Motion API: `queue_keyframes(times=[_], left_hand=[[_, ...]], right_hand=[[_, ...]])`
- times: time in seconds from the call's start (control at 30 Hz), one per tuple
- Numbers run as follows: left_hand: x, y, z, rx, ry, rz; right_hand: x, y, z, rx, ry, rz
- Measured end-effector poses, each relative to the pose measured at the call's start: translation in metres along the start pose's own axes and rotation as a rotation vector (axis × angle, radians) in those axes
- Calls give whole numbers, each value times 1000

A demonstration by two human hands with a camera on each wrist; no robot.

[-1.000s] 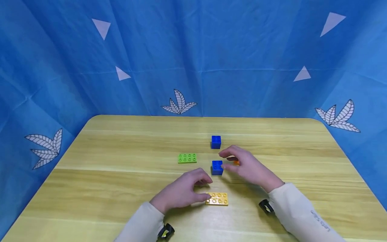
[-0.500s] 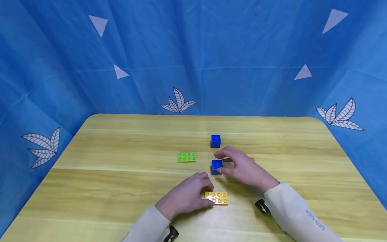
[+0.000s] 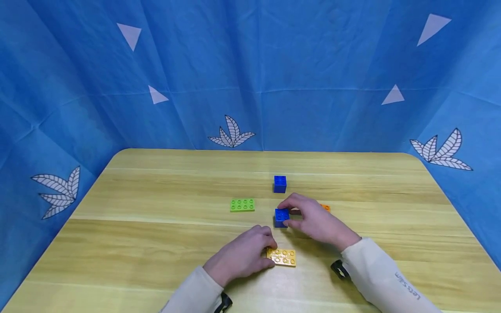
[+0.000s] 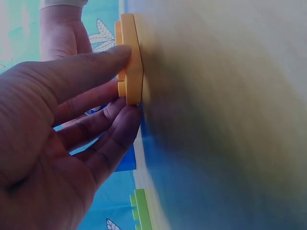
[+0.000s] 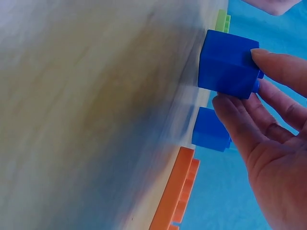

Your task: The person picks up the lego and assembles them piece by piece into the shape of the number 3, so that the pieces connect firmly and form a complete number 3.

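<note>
My left hand (image 3: pixel 243 255) pinches a flat yellow building brick (image 3: pixel 285 257) by its left end, near the front of the table. In the left wrist view the thumb lies along one side of the yellow brick (image 4: pixel 133 72) and the fingers are behind it. Farther back, my right hand (image 3: pixel 315 219) holds a blue cube-shaped building brick (image 3: pixel 280 215) between thumb and fingers. The right wrist view shows the thumb on the near side of this blue brick (image 5: pixel 228 62) and fingertips at its lower edge.
A second blue brick (image 3: pixel 279 184) stands farther back on the wooden table (image 3: pixel 156 191). To the left lies a flat green brick (image 3: pixel 242 205). An orange brick (image 3: pixel 325 207) is partly hidden behind my right hand. A blue curtain (image 3: pixel 313 65) hangs around the table.
My left hand has moved slightly right and closed its thumb and fingers on the yellow brick. My right hand has shifted left and taken hold of the nearer blue brick, uncovering part of the orange one.
</note>
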State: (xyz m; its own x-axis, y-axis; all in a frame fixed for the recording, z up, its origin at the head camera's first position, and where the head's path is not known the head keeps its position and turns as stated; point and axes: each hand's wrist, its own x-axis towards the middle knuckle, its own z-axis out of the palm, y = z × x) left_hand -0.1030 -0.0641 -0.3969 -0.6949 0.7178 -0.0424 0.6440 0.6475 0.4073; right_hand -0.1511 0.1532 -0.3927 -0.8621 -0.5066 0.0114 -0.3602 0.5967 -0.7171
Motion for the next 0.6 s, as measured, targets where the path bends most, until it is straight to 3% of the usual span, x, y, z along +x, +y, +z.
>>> queue_keyframes(times=[0.3,0.6], left_hand=[[0,-1,-3,-56,-6,-47],[3,2,-1,-39,-14,-35]], right_hand=[[-1,-5,-8,29,25,-25],[-14,-7,-19,52,34,-62]])
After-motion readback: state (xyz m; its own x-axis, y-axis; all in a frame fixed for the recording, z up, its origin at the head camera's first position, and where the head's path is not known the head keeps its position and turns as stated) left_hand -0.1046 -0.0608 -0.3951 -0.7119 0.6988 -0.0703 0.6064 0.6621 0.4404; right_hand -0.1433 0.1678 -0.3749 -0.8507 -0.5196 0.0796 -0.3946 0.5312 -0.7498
